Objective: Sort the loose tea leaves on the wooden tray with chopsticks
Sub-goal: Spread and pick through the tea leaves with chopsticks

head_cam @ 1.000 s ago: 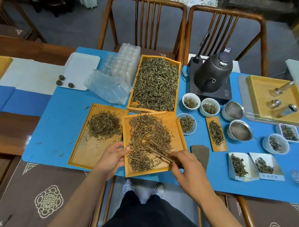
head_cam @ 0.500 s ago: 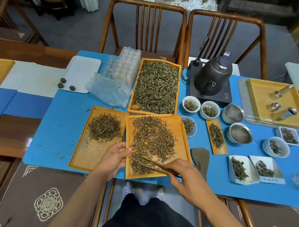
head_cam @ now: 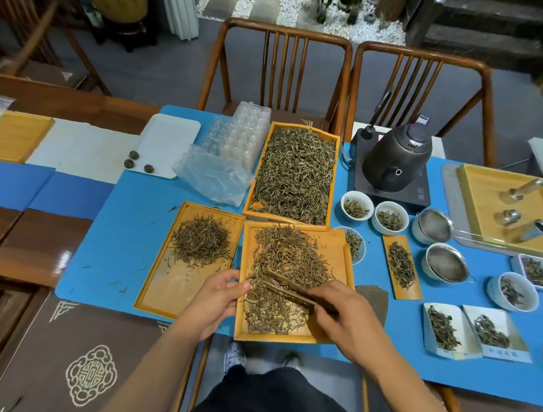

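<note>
Loose tea leaves [head_cam: 287, 269] are lying spread across the wooden tray [head_cam: 339, 255] at the table's near edge, its near right corner hidden under the right hand [head_cam: 343, 315]. That hand is gripping the chopsticks [head_cam: 288, 287], tips resting among the leaves, while the left hand [head_cam: 216, 297] is holding the tray's left rim. Everything is sitting on a blue mat [head_cam: 123, 230], two wooden chairs [head_cam: 276, 72] standing beyond.

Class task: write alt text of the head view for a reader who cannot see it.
A right hand holds chopsticks over loose tea leaves on a wooden tray, while the left hand grips its near-left edge. More trays, bowls of tea and a kettle surround it.
</note>
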